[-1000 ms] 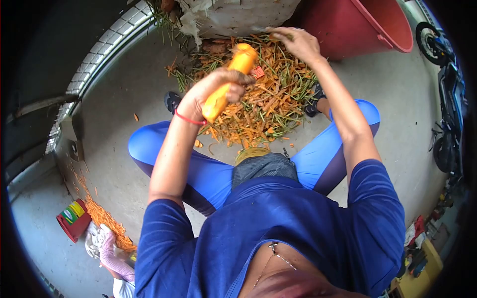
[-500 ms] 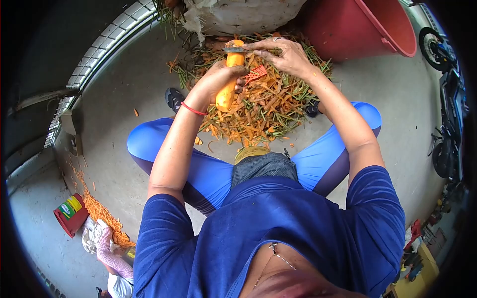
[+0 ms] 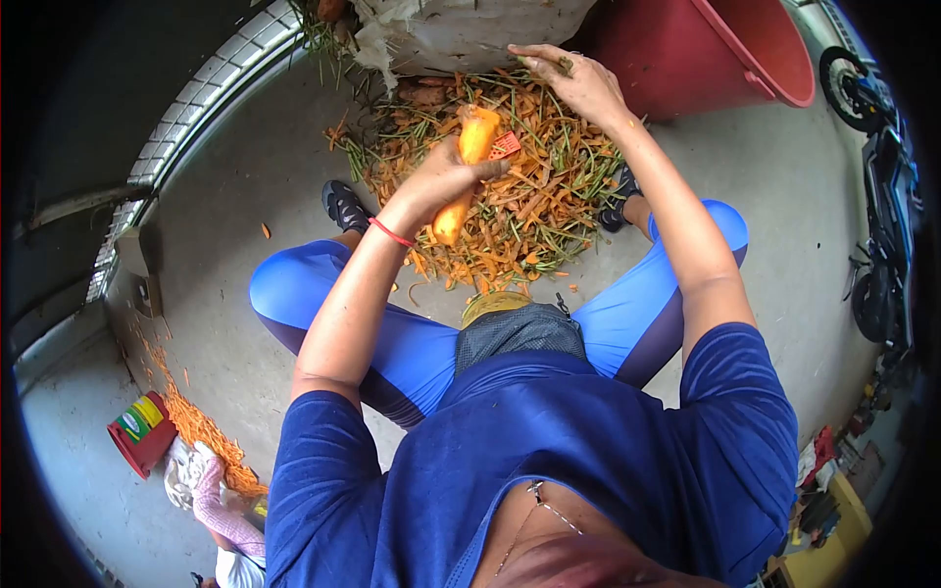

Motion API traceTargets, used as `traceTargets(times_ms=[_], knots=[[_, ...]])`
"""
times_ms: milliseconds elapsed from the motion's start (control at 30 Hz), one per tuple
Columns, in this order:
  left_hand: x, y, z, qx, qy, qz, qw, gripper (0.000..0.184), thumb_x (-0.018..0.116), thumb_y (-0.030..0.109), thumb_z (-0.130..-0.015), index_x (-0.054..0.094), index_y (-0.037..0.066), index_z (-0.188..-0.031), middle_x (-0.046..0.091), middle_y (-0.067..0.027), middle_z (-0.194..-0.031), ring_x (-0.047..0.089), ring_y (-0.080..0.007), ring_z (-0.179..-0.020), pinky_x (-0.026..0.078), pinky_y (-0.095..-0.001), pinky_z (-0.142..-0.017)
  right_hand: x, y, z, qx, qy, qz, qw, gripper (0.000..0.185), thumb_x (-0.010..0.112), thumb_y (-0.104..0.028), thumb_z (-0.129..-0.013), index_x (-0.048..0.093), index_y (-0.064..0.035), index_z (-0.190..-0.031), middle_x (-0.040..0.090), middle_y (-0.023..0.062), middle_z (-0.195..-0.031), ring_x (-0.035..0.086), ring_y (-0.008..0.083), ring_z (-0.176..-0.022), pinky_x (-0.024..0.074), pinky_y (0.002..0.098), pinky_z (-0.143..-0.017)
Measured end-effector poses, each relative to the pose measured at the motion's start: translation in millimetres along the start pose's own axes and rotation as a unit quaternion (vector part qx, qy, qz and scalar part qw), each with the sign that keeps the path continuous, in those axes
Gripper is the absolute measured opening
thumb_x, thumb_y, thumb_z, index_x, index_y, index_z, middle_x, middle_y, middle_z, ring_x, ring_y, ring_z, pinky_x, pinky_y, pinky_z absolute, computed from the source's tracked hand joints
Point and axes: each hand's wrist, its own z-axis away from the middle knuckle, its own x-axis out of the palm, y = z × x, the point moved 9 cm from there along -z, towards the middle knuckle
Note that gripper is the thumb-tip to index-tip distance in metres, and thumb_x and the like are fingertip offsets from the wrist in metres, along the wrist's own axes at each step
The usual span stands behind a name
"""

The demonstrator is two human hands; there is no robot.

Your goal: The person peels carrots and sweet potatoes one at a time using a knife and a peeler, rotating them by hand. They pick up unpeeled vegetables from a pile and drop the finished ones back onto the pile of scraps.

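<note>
A long peeled orange vegetable (image 3: 477, 137) lies in the grip of my left hand (image 3: 453, 178), which wears a red wristband and is above the pile of peelings. My right hand (image 3: 585, 90) is raised above the pile's upper right, apart from the vegetable, its index finger stretched out. Something small and dark is at its fingers, too small to make out. Orange peel strips and green stems form the pile (image 3: 529, 216) on the floor between my feet. A small red object (image 3: 504, 146) shows among the peelings.
A large red tub (image 3: 696, 59) and a whitish sack (image 3: 470, 34) stand behind the pile. At the right is a motorcycle (image 3: 887, 216). Lower left, a co-worker's patterned sleeve (image 3: 218, 505) is near more orange strips (image 3: 201, 426) and a small red bucket (image 3: 144, 436).
My right hand has moved up and away from the vegetable, where a dark blade showed half a second ago. The vegetable now tilts more to the right and sits slightly lower.
</note>
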Motion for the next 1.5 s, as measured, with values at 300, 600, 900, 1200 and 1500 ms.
traceTargets(times_ms=[300,600,900,1200,1500], knots=[[-29,19,-3,0.084,0.085,0.188,0.975,0.033,0.056,0.021,-0.095,0.039,0.001,-0.116,0.054,-0.0086,-0.083,0.057,-0.0152,-0.060,0.051,-0.0280,-0.050,14,-70,32,-0.156,0.041,0.018,0.987,0.026,0.055,-0.046,-0.092,0.065,-0.0401,-0.115,0.064,0.0001,-0.080,0.063,0.0193,-0.080,0.0524,0.0333,-0.074],[15,28,28,0.008,-0.097,0.307,0.947,0.029,0.058,0.020,-0.093,0.044,0.002,-0.111,0.054,-0.0068,-0.085,0.050,-0.0112,-0.054,0.043,-0.0239,-0.045,7,41,-10,-0.006,0.022,-0.019,1.000,0.033,0.046,-0.050,-0.096,0.063,-0.0352,-0.121,0.068,-0.0054,-0.114,0.064,0.0163,-0.106,0.0508,0.0309,-0.087],[-53,25,5,0.128,0.187,0.115,0.967,0.034,0.063,0.012,-0.087,0.041,-0.001,-0.109,0.056,-0.0074,-0.079,0.057,-0.0128,-0.057,0.048,-0.0273,-0.049,1,-89,29,-0.210,0.085,0.033,0.973,0.027,0.060,-0.031,-0.091,0.066,-0.0373,-0.116,0.060,-0.0005,-0.074,0.062,0.0171,-0.073,0.0523,0.0317,-0.066],[-24,17,5,0.047,0.096,0.152,0.983,0.031,0.058,0.015,-0.092,0.042,0.000,-0.113,0.053,-0.0048,-0.078,0.055,-0.0120,-0.059,0.049,-0.0265,-0.051,12,-73,26,-0.224,0.098,0.114,0.963,0.025,0.061,-0.036,-0.090,0.066,-0.0387,-0.114,0.061,-0.0007,-0.077,0.063,0.0185,-0.078,0.0528,0.0311,-0.062],[-48,-2,-1,0.033,0.151,0.073,0.985,0.034,0.057,0.022,-0.094,0.045,0.002,-0.119,0.053,-0.0052,-0.090,0.052,-0.0091,-0.064,0.044,-0.0218,-0.050,2,-33,4,-0.068,0.071,0.022,0.995,0.035,0.043,-0.055,-0.095,0.062,-0.0401,-0.121,0.070,-0.0009,-0.103,0.067,0.0235,-0.095,0.0546,0.0379,-0.080]])
